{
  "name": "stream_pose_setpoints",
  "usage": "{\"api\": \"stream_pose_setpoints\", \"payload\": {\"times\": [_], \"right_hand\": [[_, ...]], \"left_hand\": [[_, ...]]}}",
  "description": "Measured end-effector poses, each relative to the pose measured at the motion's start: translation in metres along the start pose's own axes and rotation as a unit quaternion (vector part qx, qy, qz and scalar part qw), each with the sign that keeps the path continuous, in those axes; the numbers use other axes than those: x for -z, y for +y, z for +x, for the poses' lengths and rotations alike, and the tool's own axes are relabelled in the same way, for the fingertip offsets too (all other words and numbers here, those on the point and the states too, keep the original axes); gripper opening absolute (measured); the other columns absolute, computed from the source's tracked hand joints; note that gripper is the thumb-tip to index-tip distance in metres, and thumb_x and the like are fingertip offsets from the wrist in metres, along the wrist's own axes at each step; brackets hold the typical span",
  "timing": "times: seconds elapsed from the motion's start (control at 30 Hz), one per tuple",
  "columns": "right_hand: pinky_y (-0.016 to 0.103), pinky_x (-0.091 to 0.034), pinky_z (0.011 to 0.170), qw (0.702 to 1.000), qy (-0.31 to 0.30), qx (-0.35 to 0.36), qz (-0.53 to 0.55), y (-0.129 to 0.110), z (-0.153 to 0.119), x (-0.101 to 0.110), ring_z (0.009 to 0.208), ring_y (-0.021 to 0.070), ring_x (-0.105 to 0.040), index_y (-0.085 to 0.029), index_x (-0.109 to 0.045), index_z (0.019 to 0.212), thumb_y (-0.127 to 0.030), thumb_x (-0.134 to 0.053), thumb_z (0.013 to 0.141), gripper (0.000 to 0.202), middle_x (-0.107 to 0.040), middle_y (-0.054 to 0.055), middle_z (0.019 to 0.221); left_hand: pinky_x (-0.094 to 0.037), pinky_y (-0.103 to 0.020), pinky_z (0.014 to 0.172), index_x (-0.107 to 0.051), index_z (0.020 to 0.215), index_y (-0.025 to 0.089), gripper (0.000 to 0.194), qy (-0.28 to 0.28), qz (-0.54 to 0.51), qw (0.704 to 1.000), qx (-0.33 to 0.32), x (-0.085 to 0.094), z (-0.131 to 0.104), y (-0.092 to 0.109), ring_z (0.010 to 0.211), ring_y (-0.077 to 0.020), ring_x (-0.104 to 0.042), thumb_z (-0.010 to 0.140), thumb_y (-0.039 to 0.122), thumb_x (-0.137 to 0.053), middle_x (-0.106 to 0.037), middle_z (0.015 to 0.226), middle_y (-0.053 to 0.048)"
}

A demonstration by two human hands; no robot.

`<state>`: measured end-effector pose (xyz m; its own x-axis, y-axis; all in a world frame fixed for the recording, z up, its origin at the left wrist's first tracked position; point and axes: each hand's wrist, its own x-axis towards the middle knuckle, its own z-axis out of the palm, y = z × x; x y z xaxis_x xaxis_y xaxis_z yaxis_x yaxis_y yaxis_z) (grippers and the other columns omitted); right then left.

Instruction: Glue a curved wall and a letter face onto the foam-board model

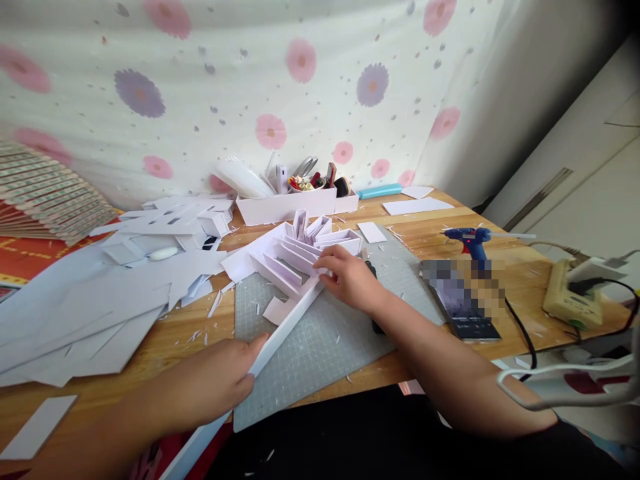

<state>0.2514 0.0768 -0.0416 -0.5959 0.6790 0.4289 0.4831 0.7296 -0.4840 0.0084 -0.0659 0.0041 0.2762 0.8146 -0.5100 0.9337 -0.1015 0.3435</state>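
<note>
- Black cloth (pixel 320 440) lies nearest, below the table (pixel 200 347).
- The left hand (pixel 223 373) grips a long white strip (pixel 287 327) between thumb and fingers.
- The right hand (pixel 350 277) curls narrowly over its far part; whether it pinches, one cannot tell.
- The walled card frame (pixel 283 272) sits beside the strip, partly over the mat (pixel 320 360).
- Uneven pressure could bow the strip or buckle thin walls.
</note>
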Motion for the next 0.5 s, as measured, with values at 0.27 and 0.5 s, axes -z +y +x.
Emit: {"api": "stream_pose_setpoints", "payload": {"times": [0.27, 0.5], "right_hand": [[0.032, -0.050, 0.083, 0.974, -0.201, 0.103, -0.013, -0.047, -0.008, -0.025, 0.096, 0.0212, -0.066, -0.014, -0.064, 0.117, -0.021, -0.062, 0.090, 0.028, -0.065, 0.012, 0.118], [0.029, -0.046, 0.073, 0.969, -0.223, 0.086, -0.070, -0.049, -0.006, -0.033, 0.085, 0.0189, -0.064, -0.014, -0.066, 0.102, -0.026, -0.057, 0.096, 0.017, -0.066, 0.009, 0.102]], "left_hand": [[-0.036, -0.028, 0.054, -0.061, 0.114, 0.027, 0.041, 0.013, 0.001, 1.000, -0.013, 0.001, 0.000, 0.001, 0.062, -0.0225, -0.062, 0.078, 0.020, -0.043, -0.065, 0.071, -0.002], [-0.037, -0.029, 0.058, -0.061, 0.103, 0.024, 0.030, 0.009, 0.073, 0.997, -0.022, 0.011, 0.001, 0.003, 0.068, -0.0248, -0.064, 0.079, 0.020, -0.044, -0.067, 0.076, -0.003]]}}
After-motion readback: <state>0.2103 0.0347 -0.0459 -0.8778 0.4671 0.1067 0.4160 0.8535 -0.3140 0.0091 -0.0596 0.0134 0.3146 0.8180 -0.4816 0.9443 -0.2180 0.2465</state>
